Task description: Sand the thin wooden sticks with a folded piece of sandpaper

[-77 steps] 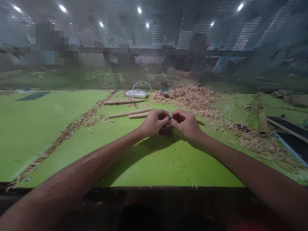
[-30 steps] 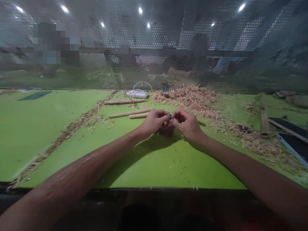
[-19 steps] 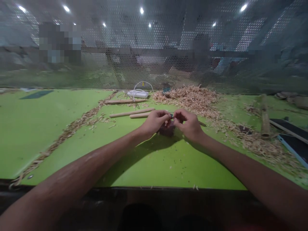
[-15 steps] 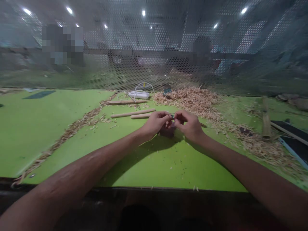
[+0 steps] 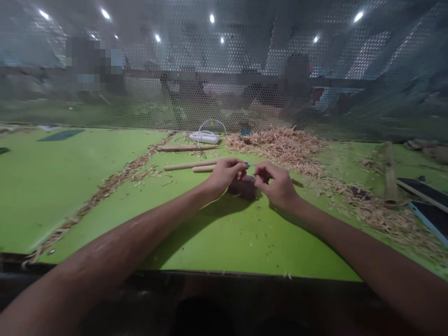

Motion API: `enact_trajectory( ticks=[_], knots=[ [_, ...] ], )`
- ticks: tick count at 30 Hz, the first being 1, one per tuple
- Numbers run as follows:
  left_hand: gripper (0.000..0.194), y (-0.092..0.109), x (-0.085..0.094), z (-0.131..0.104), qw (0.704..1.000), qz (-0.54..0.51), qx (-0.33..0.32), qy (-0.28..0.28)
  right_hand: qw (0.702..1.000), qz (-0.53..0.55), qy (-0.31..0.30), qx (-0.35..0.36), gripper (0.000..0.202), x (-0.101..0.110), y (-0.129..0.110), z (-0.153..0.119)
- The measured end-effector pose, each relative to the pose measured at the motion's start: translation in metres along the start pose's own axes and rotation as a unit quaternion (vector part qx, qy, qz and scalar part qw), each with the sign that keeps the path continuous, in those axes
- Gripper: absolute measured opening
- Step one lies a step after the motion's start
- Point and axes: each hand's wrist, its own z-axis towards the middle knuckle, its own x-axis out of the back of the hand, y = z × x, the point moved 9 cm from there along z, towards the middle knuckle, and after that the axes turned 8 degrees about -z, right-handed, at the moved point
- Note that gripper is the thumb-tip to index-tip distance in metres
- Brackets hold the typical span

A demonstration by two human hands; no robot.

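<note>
1. Now the left hand (image 5: 224,175) pinches a tiny blue piece (image 5: 247,164) at its fingertips; the right hand (image 5: 276,184) fingers are curled closed, perhaps empty.
2. A dark block (image 5: 243,186) lies on the tabletop (image 5: 217,233) between the fingers.
3. Loosened pinch could drop the piece among wood shavings (image 5: 280,142) beyond the fingers.

A: Where are the hands?
B: Both over the middle of the green table (image 5: 70,186). The left hand (image 5: 224,175) pinches a small bluish piece (image 5: 247,164), too small to name. The right hand (image 5: 278,186), fingers curled, sits just beside it, with a dark purplish lump (image 5: 243,186) on the table between them.

A: And around them?
B: Wooden sticks (image 5: 189,165) lie just left of the left hand. A heap of wood shavings (image 5: 280,142) sits behind, a white device (image 5: 205,137) near the mesh screen (image 5: 224,84).
</note>
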Motion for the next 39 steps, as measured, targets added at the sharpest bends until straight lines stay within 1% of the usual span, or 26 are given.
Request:
enact_trajectory(
  ticks=[2,5,8,10,14,16,19,22,25,28,31,35,39],
  knots=[
    [0.016,0.003,-0.001,0.001,1.0,0.0,-0.004,-0.016,0.999,0.018,0.004,-0.028,0.005,-0.001,0.006,-0.001],
    [0.022,0.002,-0.007,-0.002,0.999,0.02,0.003,-0.043,0.994,0.073,0.004,-0.084,0.008,-0.003,0.016,-0.004],
    [0.023,0.001,-0.012,-0.005,0.997,0.05,0.005,-0.051,0.982,0.129,-0.011,-0.138,0.011,-0.007,0.023,-0.008],
    [0.021,0.002,-0.014,-0.006,0.997,0.064,0.006,-0.049,0.974,0.158,-0.019,-0.162,0.012,-0.009,0.024,-0.009],
    [0.017,0.003,-0.013,-0.006,0.996,0.081,0.012,-0.038,0.96,0.205,-0.054,-0.185,0.013,-0.013,0.023,-0.008],
    [0.017,0.004,-0.013,-0.005,0.995,0.089,0.006,-0.041,0.951,0.23,-0.072,-0.194,0.013,-0.017,0.024,-0.008],
    [0.017,0.005,-0.012,-0.005,0.993,0.11,-0.002,-0.044,0.939,0.262,-0.085,-0.205,0.015,-0.021,0.028,-0.008],
    [0.014,0.003,-0.011,-0.006,0.987,0.156,0.001,-0.047,0.929,0.288,-0.087,-0.215,0.013,-0.025,0.033,-0.008],
    [0.014,0.002,-0.015,-0.007,0.971,0.225,-0.014,-0.079,0.922,0.306,-0.082,-0.222,0.011,-0.027,0.037,-0.008],
    [0.012,0.0,-0.02,-0.009,0.945,0.3,-0.038,-0.121,0.917,0.31,-0.087,-0.234,0.012,-0.03,0.042,-0.009],
    [0.009,0.001,-0.023,-0.01,0.921,0.357,-0.06,-0.141,0.919,0.304,-0.087,-0.235,0.013,-0.029,0.045,-0.009],
    [0.008,0.008,-0.024,-0.011,0.904,0.393,-0.1,-0.138,0.933,0.269,-0.067,-0.23,0.008,-0.023,0.046,-0.008],
    [0.011,0.015,-0.024,-0.011,0.885,0.427,-0.146,-0.117,0.947,0.202,-0.063,-0.242,0.013,-0.02,0.048,-0.01]
  ],
)
